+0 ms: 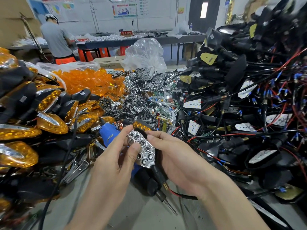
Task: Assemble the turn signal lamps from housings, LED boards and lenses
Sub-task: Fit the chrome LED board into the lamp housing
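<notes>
Housing (157, 172) sits at centre frame, gripped from behind by the right hand (179, 156), stem down so the open face looks up. Left hand (113, 165) pinches the chrome reflector (142, 146), thumb on top, probably seating it. Blue screwdriver (110, 135) lies just behind, handy.

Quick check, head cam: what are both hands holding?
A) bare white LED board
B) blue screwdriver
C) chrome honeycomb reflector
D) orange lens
C: the left hand and right hand both pinch the chrome honeycomb reflector, while the blue screwdriver lies beneath them and the orange lenses sit piled at the back left.
</notes>
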`<action>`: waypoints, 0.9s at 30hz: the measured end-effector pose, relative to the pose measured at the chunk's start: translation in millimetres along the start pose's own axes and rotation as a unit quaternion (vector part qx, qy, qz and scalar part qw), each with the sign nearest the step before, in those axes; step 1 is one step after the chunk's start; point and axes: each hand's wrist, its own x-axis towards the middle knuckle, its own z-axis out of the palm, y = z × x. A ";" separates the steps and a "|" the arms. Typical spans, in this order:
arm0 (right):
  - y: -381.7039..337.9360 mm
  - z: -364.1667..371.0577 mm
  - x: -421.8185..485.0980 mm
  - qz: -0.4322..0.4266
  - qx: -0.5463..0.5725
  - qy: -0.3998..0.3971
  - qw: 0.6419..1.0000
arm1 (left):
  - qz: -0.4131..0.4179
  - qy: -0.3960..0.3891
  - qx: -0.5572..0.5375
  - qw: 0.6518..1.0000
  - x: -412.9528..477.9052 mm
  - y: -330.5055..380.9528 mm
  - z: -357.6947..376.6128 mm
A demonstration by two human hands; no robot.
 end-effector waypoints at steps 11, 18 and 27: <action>8.7 -9.1 5.7 -0.032 -0.103 -0.032 0.994 | 0.026 0.019 0.024 0.999 -0.6 0.2 5.7; 12.0 -15.6 6.9 -0.088 -0.269 -0.067 0.957 | -0.006 0.019 -0.014 1.000 2.3 -2.4 3.2; 12.4 -16.5 8.8 -0.149 -0.370 -0.093 0.912 | -0.002 0.025 -0.047 0.999 3.6 -0.2 -0.8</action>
